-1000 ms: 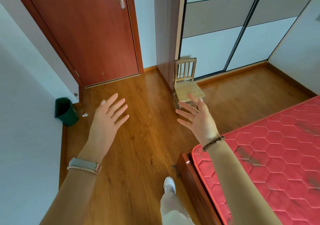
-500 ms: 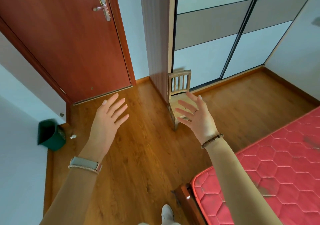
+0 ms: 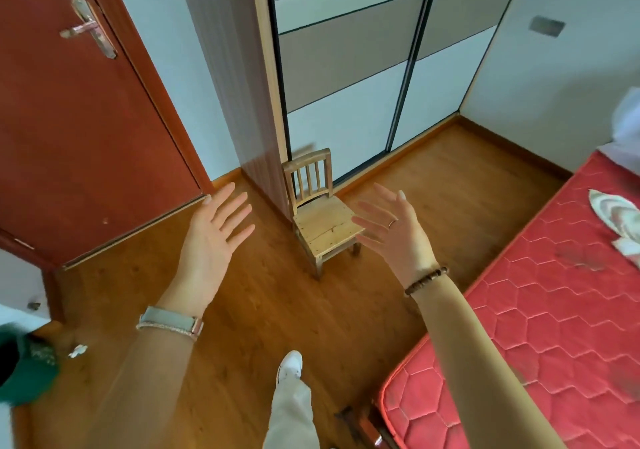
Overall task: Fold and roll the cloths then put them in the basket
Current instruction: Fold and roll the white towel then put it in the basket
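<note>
Wooden chair (image 3: 325, 227) between left hand (image 3: 212, 237), right hand (image 3: 398, 237)

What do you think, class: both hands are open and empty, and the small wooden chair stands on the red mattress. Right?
Not quite. The head view shows the chair standing on the wooden floor beside the wardrobe, not on the red mattress. The left hand and right hand are indeed open and empty.

Pale cloth (image 3: 614, 213) crumpled, lying on red mattress (image 3: 536, 310), far right.
</note>
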Available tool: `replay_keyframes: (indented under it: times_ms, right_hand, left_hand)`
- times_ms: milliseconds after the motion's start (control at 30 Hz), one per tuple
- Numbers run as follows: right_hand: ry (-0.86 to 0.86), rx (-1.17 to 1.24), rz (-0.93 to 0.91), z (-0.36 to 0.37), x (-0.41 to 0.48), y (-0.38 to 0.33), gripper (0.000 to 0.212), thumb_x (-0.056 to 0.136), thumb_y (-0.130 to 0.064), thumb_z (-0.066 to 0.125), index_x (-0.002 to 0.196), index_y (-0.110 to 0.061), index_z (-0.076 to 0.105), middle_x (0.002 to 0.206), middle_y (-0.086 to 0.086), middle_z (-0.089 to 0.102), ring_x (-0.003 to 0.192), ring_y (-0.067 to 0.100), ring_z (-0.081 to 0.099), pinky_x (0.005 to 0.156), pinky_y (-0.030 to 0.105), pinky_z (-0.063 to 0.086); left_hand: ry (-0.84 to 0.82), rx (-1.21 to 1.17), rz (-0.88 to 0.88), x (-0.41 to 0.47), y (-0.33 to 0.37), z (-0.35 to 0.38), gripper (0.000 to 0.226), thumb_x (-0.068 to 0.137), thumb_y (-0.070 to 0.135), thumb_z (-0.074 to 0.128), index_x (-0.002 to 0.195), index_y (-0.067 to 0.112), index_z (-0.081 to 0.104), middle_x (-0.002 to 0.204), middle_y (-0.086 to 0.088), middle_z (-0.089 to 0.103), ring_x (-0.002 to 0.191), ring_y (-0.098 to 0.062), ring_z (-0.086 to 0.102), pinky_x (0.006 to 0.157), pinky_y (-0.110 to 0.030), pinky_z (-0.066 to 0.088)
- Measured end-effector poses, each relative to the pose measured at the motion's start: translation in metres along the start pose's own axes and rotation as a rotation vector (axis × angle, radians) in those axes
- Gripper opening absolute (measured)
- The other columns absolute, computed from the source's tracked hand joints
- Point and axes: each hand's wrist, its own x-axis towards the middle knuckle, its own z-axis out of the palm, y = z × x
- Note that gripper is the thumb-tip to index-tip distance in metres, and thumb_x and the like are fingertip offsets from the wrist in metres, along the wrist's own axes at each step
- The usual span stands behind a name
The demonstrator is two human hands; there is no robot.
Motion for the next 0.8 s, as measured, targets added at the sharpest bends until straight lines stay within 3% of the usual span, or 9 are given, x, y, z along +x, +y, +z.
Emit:
replay_keyframes:
  times_ms: [200, 400, 800]
  right_hand:
    - [0.148, 0.061, -0.057, 0.013, 0.058, -0.019, 0.042, 0.101, -0.052, 0.032, 0.129, -0.031, 0.057, 0.121, 0.002, 0.067, 0.113, 0.027, 0.065, 0.102, 0.052, 0.047]
    - [0.29, 0.142, -0.115, 0.016, 0.094, -0.033, 0.04, 0.101, -0.05, 0.032, 0.125, -0.032, 0.057, 0.124, 0.004, 0.065, 0.115, 0.027, 0.063, 0.1, 0.049, 0.049]
    - [0.569, 0.201, -0.19, -0.038, 0.111, -0.055, 0.041, 0.102, -0.05, 0.032, 0.132, -0.032, 0.054, 0.13, 0.007, 0.062, 0.117, 0.028, 0.062, 0.101, 0.052, 0.048]
  left_hand:
    - [-0.163, 0.024, -0.063, 0.105, 0.01, 0.018, 0.043, 0.105, 0.045, 0.027, 0.134, 0.028, 0.054, 0.139, 0.001, 0.059, 0.13, -0.017, 0.054, 0.114, -0.049, 0.037]
    - [-0.316, 0.067, -0.106, 0.188, 0.025, 0.041, 0.048, 0.106, 0.044, 0.024, 0.142, 0.023, 0.047, 0.141, -0.001, 0.056, 0.131, -0.018, 0.053, 0.115, -0.049, 0.034]
    - [-0.587, 0.122, -0.194, 0.268, 0.001, 0.139, 0.05, 0.104, 0.048, 0.027, 0.145, 0.025, 0.046, 0.143, 0.002, 0.055, 0.131, -0.017, 0.053, 0.112, -0.044, 0.039]
